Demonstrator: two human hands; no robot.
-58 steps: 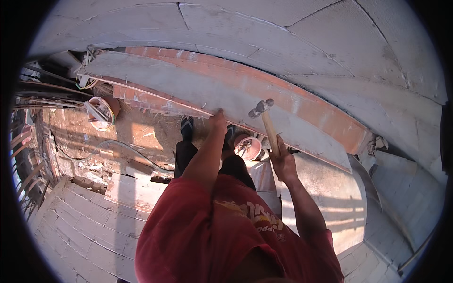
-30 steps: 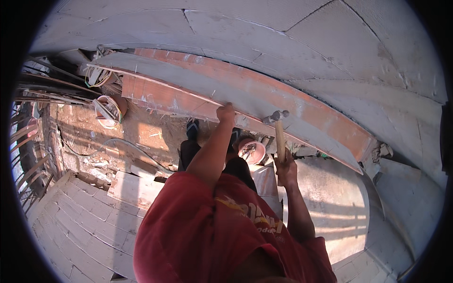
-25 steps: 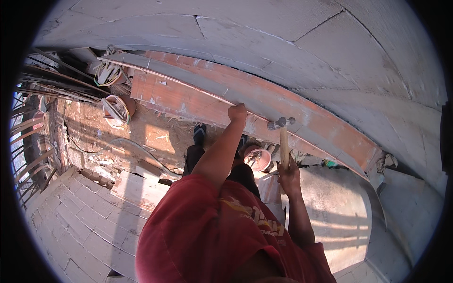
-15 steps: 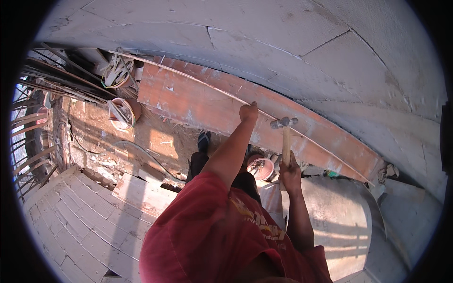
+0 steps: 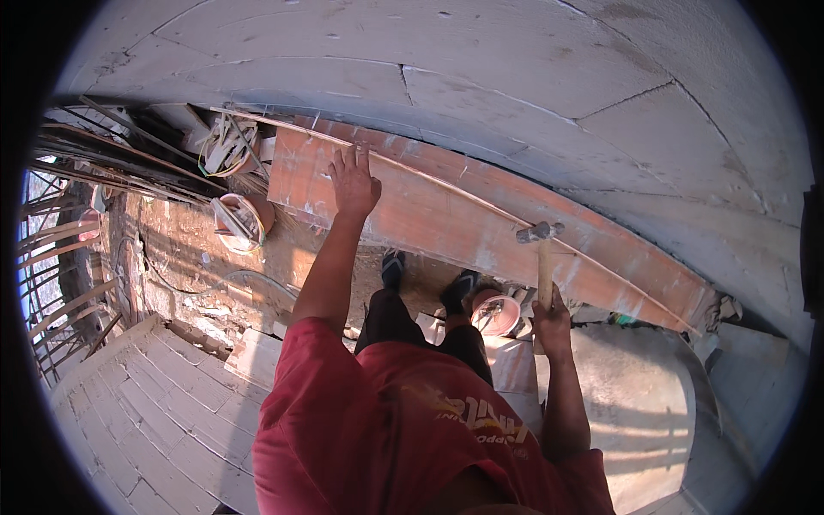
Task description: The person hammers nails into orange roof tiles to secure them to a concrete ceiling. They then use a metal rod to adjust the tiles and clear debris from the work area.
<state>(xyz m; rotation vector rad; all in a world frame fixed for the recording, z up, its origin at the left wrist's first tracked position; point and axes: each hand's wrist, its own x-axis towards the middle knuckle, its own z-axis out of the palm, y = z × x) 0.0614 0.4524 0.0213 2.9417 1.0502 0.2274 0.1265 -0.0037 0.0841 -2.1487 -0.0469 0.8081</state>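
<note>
My right hand (image 5: 551,319) grips a hammer (image 5: 545,266) by its wooden handle, with the metal head up by a long thin wooden strip (image 5: 446,190). That strip runs lengthwise over a reddish-brown board (image 5: 412,215), from the far left to the right end. On the board's left part, my left hand (image 5: 354,184) is stretched out with fingers spread, just at the near side of the strip. Whether its fingertips touch the strip or only the board I cannot tell.
A pale block wall (image 5: 481,94) rises behind the board. Two buckets of scraps, one nearer (image 5: 260,221), stand at the left beside dark planks (image 5: 120,150). A pinkish bucket (image 5: 496,313) is by my feet. A hose (image 5: 257,276) crosses the dirt floor.
My left hand has let go of the strip's middle and moved left along the board, its fingers opening. The hammer stays in my right hand, close to the strip.
</note>
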